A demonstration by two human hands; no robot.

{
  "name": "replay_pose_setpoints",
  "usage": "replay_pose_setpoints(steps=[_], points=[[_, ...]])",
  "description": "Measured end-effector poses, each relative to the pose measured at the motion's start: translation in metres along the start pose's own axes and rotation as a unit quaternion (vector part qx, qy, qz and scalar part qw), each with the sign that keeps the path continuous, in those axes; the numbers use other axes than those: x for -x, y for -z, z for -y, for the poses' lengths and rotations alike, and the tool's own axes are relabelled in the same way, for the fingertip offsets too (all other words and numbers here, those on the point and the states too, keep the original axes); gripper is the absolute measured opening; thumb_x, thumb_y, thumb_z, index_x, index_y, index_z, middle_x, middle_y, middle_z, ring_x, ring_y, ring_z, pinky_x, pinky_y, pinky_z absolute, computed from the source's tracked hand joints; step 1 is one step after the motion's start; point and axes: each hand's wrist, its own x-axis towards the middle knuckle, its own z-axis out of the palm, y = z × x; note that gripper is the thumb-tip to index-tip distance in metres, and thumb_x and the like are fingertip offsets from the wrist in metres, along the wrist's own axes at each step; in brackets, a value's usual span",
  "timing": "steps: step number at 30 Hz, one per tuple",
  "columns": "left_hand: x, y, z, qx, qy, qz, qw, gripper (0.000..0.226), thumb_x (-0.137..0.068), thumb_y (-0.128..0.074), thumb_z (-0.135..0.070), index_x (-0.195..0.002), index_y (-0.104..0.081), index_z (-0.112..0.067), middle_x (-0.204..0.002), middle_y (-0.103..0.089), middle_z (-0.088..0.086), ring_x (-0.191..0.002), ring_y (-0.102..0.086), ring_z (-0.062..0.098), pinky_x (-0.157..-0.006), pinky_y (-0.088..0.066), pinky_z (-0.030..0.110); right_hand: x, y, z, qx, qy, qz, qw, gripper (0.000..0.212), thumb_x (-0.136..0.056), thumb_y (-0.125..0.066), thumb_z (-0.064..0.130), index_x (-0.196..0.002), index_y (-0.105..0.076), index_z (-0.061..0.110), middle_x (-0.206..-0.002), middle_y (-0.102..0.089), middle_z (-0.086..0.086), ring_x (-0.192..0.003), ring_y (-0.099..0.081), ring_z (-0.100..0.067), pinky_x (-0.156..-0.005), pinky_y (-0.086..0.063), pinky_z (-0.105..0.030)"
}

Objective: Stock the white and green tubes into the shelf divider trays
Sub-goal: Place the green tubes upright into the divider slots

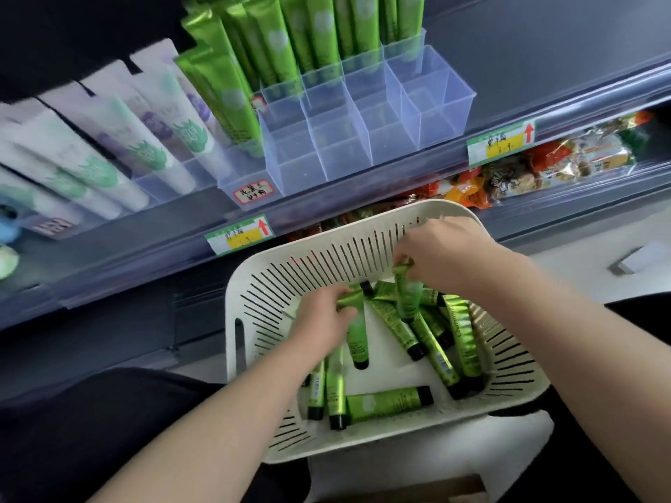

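Note:
A cream slotted basket (254, 285) sits below the shelf and holds several green tubes with black caps (388, 404). My left hand (321, 317) is closed on the flat end of one green tube (357, 339), whose cap points toward me. My right hand (446, 255) pinches the top of another green tube (406, 295) that hangs upright over the pile. On the shelf above, a clear divider tray (363, 139) has bare front compartments, with green tubes (312, 34) standing in its back rows. White tubes (120, 139) lean in trays to the left.
Price labels with red arrows (239, 235) are clipped to the shelf rail (399, 176). A handwritten sticker (252, 190) marks a tray front. Packaged snacks (544, 161) fill the lower shelf at the right. My dark-clothed lap lies under the basket.

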Motion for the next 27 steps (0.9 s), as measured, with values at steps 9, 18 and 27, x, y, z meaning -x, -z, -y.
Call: replay_pose_setpoints(steps=[9,18,27], points=[[0.049,0.158,-0.063,0.016,-0.153,-0.203,0.967,0.025,-0.089,-0.064,-0.017,-0.112,-0.069,-0.025,-0.087,-0.068,-0.008,-0.078,-0.067,0.015,-0.079,-0.052,0.030,0.030,0.073,0.021,-0.072,0.025,-0.238,0.968,0.027,-0.094,-0.050,0.029,-0.119,-0.058,0.036,-0.110,-0.061,0.006,-0.107,-0.053,-0.020,-0.071,-0.047,-0.033],[0.003,0.270,-0.129,-0.068,-0.217,-0.333,0.915,0.026,-0.090,-0.062,-0.025,-0.115,-0.070,-0.025,-0.099,-0.072,-0.001,-0.081,-0.063,0.020,-0.082,-0.048,0.028,-0.006,0.169,0.036,-0.110,0.023,-0.363,0.925,0.027,-0.094,-0.051,0.026,-0.120,-0.060,0.028,-0.114,-0.061,0.003,-0.111,-0.051,-0.023,-0.072,-0.044,-0.034],[-0.083,0.276,-0.138,-0.100,-0.154,-0.272,0.945,0.025,-0.092,-0.062,-0.022,-0.115,-0.070,-0.026,-0.114,-0.067,0.003,-0.102,-0.061,0.026,-0.085,-0.048,0.029,-0.069,0.190,0.029,-0.107,-0.002,-0.388,0.916,0.028,-0.096,-0.048,0.026,-0.122,-0.058,0.031,-0.111,-0.060,0.005,-0.106,-0.050,-0.022,-0.064,-0.038,-0.030]])
